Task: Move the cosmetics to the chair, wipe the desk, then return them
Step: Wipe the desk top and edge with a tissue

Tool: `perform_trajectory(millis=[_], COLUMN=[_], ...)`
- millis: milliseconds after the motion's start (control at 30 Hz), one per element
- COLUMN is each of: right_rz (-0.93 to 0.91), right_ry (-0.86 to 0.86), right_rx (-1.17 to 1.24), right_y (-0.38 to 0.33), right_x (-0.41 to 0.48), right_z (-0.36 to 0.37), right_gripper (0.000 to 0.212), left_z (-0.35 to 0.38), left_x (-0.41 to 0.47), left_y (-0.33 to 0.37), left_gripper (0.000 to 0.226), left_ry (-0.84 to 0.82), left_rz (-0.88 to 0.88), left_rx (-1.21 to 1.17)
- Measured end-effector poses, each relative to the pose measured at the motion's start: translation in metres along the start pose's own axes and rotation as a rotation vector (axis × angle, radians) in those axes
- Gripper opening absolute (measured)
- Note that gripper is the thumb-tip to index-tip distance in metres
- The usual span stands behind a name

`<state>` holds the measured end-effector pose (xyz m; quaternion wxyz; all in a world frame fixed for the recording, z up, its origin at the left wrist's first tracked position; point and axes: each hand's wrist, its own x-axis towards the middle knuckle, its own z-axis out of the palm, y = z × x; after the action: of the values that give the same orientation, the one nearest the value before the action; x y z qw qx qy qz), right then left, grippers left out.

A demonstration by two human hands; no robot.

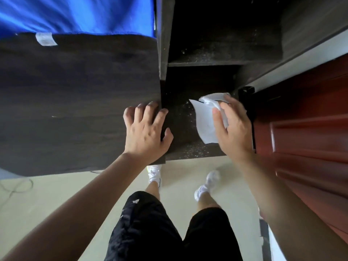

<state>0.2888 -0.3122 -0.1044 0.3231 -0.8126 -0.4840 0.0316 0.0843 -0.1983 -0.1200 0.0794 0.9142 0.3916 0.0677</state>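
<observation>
Dark wood-grain desk point(75, 102) — matte, flat top, fills the 9 to 11 o'clock area; its right edge drops to a lower shelf point(180, 129) of the same dark board, speckled with pale dust. Left hand point(146, 131) lies open, palm down, fingers spread over the desk's corner edge, thumb hanging on the shelf side. Right hand point(233, 127) pinches a white wipe point(206, 119) — thin, creased, folded to a rough wedge — pressed on the shelf at about 1 o'clock of centre. Blue cloth point(75, 14), soft and rippled, drapes over the desk's far edge at 11 o'clock, white tag point(46, 39) at its hem. Red-brown panelled door point(305, 132) closes the 3 o'clock side, tight beside the shelf. Pale smooth floor point(56, 200) open from 6 to 8 o'clock. No cosmetics in view
</observation>
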Motion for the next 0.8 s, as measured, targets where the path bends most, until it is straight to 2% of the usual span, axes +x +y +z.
perform_trajectory(millis=[133,233,300,400,433,533,667,800], right_rz=[0.025,0.004,-0.047,-0.123,-0.112,-0.149,-0.276,-0.373], right_ry=[-0.062,-0.13,-0.32,-0.755,-0.814,-0.777,-0.68,-0.747], right_rx=[0.039,0.106,0.038,-0.191,-0.22,-0.22,-0.242,-0.311], right_y=[0.035,0.061,0.084,0.124,0.135,0.15,0.153,0.153], right_x=[0.006,0.002,-0.007,-0.032,-0.04,-0.058,-0.064,-0.066], right_z=[-0.022,-0.019,-0.008,0.01,0.014,0.016,0.027,0.052], right_gripper=[0.025,0.031,0.038,0.058,0.063,0.063,0.059,0.061], left_z=[0.007,0.016,0.025,0.042,0.046,0.057,0.077,0.105], left_x=[-0.012,-0.03,-0.044,-0.065,-0.071,-0.083,-0.084,-0.08], left_y=[0.034,0.062,0.08,0.105,0.114,0.132,0.141,0.131], left_gripper=[0.045,0.042,0.039,0.036,0.036,0.037,0.042,0.053], left_ry=[0.018,0.101,0.159,0.177,0.162,0.08,-0.033,-0.15], left_rz=[-0.09,-0.175,-0.203,-0.242,-0.255,-0.28,-0.27,-0.398], left_rx=[0.017,0.034,0.031,0.031,0.039,0.079,0.015,-0.028])
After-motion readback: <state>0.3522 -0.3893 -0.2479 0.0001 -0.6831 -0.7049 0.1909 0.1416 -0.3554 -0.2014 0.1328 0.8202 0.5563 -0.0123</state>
